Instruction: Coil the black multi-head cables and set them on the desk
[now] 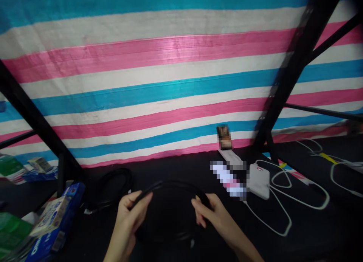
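We saw a blue, white and pink striped tarpaulin (159, 93) behind everything, with a black tabletop (181, 165) below it. Slanting black metal posts (296, 71) flanked us on both sides. The coil of black cable (177, 183) was at the front middle, a ring between our two hands; its lower part was lost in the dark, so we could not tell whether it touched the tabletop. At the left lay a long blue box (72, 199), and beside our left hand a second black coil (121, 172). Our left hand (136, 211) pinched the ring's left side between thumb and fingers; our right hand (208, 209) gripped its right side. Farther right we had a white power bank (259, 180), a thin white cord (290, 221) looping near it.
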`<state>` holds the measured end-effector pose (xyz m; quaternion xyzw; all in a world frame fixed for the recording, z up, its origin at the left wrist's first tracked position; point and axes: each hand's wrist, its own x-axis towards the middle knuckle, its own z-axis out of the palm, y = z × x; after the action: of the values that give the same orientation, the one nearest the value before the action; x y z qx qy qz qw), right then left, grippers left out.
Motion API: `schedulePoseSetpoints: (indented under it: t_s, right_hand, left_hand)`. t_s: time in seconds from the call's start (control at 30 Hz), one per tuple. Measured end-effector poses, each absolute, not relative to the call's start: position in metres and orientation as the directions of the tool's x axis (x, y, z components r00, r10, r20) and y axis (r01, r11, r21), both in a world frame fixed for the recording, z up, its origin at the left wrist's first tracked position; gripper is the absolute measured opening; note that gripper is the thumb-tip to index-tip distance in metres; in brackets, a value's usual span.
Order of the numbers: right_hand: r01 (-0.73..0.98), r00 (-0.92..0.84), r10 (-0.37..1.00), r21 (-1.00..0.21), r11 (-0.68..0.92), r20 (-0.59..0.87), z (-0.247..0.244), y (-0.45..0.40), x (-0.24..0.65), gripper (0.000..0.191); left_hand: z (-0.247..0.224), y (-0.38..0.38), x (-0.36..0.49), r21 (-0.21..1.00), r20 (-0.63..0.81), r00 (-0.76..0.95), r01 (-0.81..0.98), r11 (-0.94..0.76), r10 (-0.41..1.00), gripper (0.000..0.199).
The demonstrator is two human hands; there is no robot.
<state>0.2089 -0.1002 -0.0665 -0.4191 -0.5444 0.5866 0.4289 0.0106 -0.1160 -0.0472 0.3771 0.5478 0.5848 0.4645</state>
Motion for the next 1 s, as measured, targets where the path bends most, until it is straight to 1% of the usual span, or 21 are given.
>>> schedulePoseSetpoints:
  t_s: [0.03,0.07,0.13,0.2,0.23,0.3,0.43,0.5,0.53,0.6,0.67,0.73,0.77,0.8,0.83,0.87,0.93,0.97,1.0]
  right_hand:
    - [-0.12,-0.3,0.953,-0.99,-0.079,-0.04,-0.075,-0.094,0.204,0.049]
    - [-0.209,-0.282,0.958,-0.971,-0.115,-0.052,-0.083,-0.087,0.198,0.049]
    - [-0.391,-0.199,0.973,-0.902,-0.185,-0.114,-0.101,-0.071,0.184,0.047]
    - [-0.516,-0.126,0.968,-0.819,-0.25,-0.216,-0.117,-0.057,0.173,0.045]
    - [-0.551,-0.122,0.96,-0.787,-0.278,-0.253,-0.123,-0.05,0.169,0.044]
    - [-0.587,-0.109,0.955,-0.757,-0.286,-0.276,-0.132,-0.035,0.165,0.04]
    - [-0.507,-0.059,0.961,-0.821,-0.263,-0.271,-0.143,-0.004,0.166,0.027]
    - [-0.434,-0.068,0.951,-0.85,-0.3,-0.301,-0.149,0.012,0.169,0.021]
    - [-0.389,-0.085,0.944,-0.862,-0.326,-0.318,-0.153,0.02,0.171,0.019]
    - [-0.262,-0.134,0.927,-0.889,-0.375,-0.352,-0.16,0.033,0.179,0.015]
    - [-0.124,-0.188,0.91,-0.91,-0.395,-0.37,-0.165,0.043,0.19,0.014]
    - [-0.015,-0.224,0.905,-0.927,-0.374,-0.361,-0.168,0.051,0.2,0.015]
    - [0.024,-0.229,0.911,-0.937,-0.348,-0.344,-0.169,0.055,0.204,0.016]
    - [0.058,-0.223,0.921,-0.948,-0.314,-0.318,-0.169,0.058,0.208,0.016]
    - [0.087,-0.208,0.937,-0.959,-0.269,-0.282,-0.17,0.061,0.211,0.018]
    - [0.114,-0.183,0.955,-0.97,-0.215,-0.234,-0.171,0.064,0.214,0.019]
    - [0.162,-0.118,0.987,-0.982,-0.093,-0.113,-0.174,0.068,0.219,0.021]
    - [0.185,-0.083,0.995,-0.982,-0.033,-0.049,-0.176,0.07,0.222,0.021]
    - [0.207,-0.051,0.999,-0.978,0.02,0.009,-0.179,0.071,0.224,0.022]
  left_hand:
    - [-0.048,-0.109,0.011,0.978,-0.075,-0.315,-0.207,0.008,0.946,0.052]
    - [-0.05,-0.1,0.014,0.963,-0.072,-0.337,-0.27,-0.022,0.939,0.054]
    - [-0.056,-0.082,0.025,0.934,-0.073,-0.345,-0.353,-0.057,0.936,0.056]
    - [-0.063,-0.064,0.037,0.928,-0.07,-0.325,-0.369,-0.058,0.943,0.055]
    - [-0.067,-0.056,0.042,0.933,-0.061,-0.32,-0.355,-0.06,0.945,0.054]
    - [-0.075,-0.039,0.047,0.95,-0.031,-0.327,-0.303,-0.074,0.944,0.049]
    - [-0.099,0.004,0.039,0.994,0.017,-0.338,-0.093,-0.052,0.941,0.031]
    - [-0.117,0.026,0.033,0.999,0.025,-0.363,0.045,-0.01,0.931,0.024]
    - [-0.126,0.035,0.031,0.993,0.031,-0.382,0.115,0.014,0.923,0.025]
    - [-0.146,0.043,0.03,0.968,0.06,-0.414,0.247,0.049,0.908,0.033]
    - [-0.162,0.039,0.033,0.93,0.127,-0.406,0.366,0.034,0.905,0.052]
    - [-0.172,0.023,0.039,0.879,0.218,-0.319,0.474,-0.044,0.922,0.069]
    - [-0.175,0.013,0.041,0.853,0.256,-0.246,0.512,-0.099,0.935,0.073]
    - [-0.176,0.004,0.043,0.817,0.292,-0.135,0.55,-0.174,0.947,0.076]
    - [-0.176,-0.004,0.045,0.758,0.324,0.013,0.594,-0.267,0.946,0.08]
    - [-0.175,-0.009,0.046,0.669,0.343,0.176,0.644,-0.371,0.923,0.084]
    - [-0.174,-0.012,0.047,0.435,0.31,0.452,0.714,-0.548,0.836,0.084]
    - [-0.174,-0.01,0.047,0.326,0.274,0.533,0.732,-0.598,0.801,0.08]
    - [-0.175,-0.005,0.046,0.247,0.243,0.571,0.746,-0.619,0.784,0.073]
